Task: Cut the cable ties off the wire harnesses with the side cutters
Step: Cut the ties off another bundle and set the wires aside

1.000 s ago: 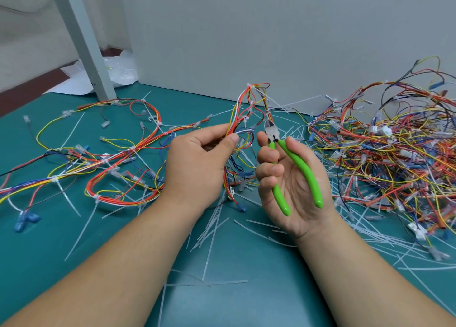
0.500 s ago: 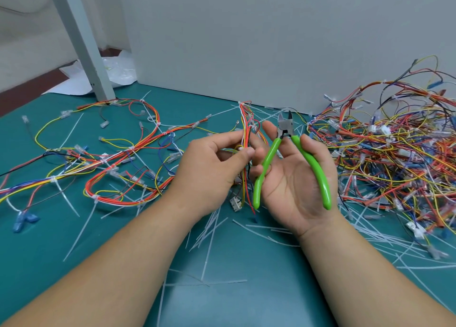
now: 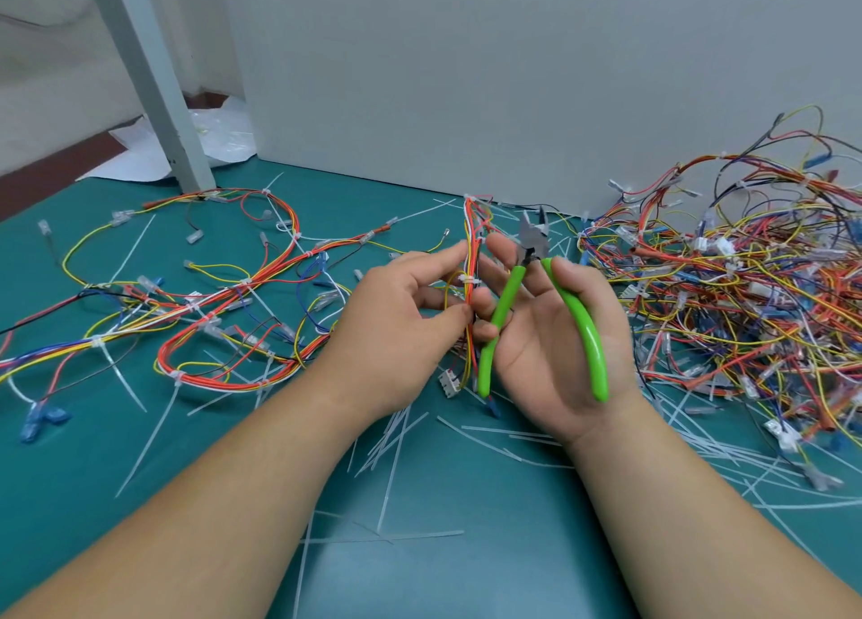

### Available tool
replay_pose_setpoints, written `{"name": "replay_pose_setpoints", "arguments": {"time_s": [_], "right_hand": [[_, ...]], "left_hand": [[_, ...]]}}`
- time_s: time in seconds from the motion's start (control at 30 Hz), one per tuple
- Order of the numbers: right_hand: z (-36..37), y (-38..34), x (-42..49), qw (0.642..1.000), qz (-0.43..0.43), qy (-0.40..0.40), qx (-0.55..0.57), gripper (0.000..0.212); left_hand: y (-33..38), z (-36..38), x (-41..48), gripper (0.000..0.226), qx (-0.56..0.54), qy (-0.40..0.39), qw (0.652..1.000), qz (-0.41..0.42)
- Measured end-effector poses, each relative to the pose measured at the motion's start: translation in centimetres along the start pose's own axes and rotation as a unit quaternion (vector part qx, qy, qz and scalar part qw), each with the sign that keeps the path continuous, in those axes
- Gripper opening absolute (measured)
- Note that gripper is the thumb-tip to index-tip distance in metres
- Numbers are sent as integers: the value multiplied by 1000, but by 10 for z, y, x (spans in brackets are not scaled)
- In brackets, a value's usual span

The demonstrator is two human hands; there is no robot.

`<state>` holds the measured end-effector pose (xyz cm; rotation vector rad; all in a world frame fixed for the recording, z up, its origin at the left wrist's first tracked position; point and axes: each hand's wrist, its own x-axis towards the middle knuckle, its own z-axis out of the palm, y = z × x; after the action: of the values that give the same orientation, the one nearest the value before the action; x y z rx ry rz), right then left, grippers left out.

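Here: L hand (image 3: 392, 338) w/ harness (image 3: 470, 263), R hand (image 3: 545, 352) w/ cutters (image 3: 583, 326)

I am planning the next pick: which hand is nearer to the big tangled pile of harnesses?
Right. The right hand, holding the side cutters, is just beside the pile. The left hand is farther, beyond the right hand.

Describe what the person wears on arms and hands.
Nothing is worn. The left hand and right hand are bare, without gloves or rings. The left forearm and right forearm are bare to the picture's edge: no sleeve, watch or bracelet.
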<state>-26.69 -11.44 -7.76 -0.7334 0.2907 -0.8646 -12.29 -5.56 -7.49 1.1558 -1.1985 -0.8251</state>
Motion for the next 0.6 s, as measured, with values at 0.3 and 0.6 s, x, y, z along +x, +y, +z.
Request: {"name": "replay_pose_setpoints", "arguments": {"time_s": [0.3, 0.6], "right_hand": [[-1, 5, 0, 970, -55, -11, -236, 46], [2, 12, -6, 954, -126, 3, -271, 58]], "left_hand": [[-5, -4, 2, 55, 75, 37, 996, 42], [4, -8, 7, 18, 26, 148, 989, 8]]}}
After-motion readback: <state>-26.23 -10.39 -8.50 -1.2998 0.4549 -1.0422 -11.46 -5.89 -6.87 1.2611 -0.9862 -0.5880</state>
